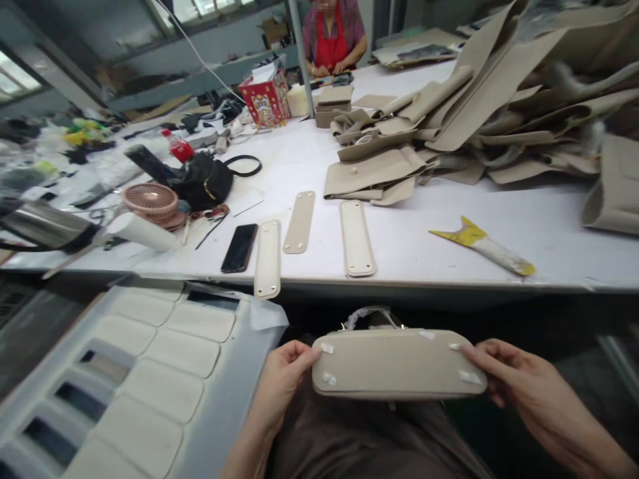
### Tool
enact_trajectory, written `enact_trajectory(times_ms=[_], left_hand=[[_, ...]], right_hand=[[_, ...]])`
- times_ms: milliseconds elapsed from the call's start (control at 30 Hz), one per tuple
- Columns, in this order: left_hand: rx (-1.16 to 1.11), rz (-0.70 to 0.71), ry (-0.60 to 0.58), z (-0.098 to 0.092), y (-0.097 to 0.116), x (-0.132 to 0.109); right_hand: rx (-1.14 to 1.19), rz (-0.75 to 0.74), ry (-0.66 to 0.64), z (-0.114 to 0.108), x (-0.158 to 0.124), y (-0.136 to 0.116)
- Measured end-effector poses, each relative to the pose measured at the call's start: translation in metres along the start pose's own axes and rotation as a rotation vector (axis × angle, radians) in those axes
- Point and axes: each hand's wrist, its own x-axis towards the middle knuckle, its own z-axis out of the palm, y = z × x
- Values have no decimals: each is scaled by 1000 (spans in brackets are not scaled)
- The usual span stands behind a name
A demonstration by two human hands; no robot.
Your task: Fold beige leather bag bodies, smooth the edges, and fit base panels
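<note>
A beige handbag rests over my lap with its flat, rounded base turned up toward me. Small pieces of clear film cover its corners. My left hand pinches the bag's left end between thumb and fingers. At the right end, my right hand grips it, the thumb lying near the upper corner. Behind the base, a film-wrapped handle partly shows. On the table ahead lie three long beige panels with small studs or holes at their corners, among them a pale panel and a tan panel.
A white table spans the front, bearing a phone, a yellow-tipped tool, a pink fan and a pile of beige bag parts. Left of me stands a board with pale rounded pieces. A person works opposite.
</note>
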Motion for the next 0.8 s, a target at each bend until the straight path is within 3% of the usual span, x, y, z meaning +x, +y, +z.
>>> enact_trajectory(times_ms=[200,400,800], left_hand=[[0,5,-54,-6,-6,3],[-179,-52,-126,-4,2,-4],[-77,-41,-52,-3,-4,0]], right_hand=[[24,53,7,-1,7,5],[50,81,-16,-6,11,8],[-18,75,-12,-7,13,11]])
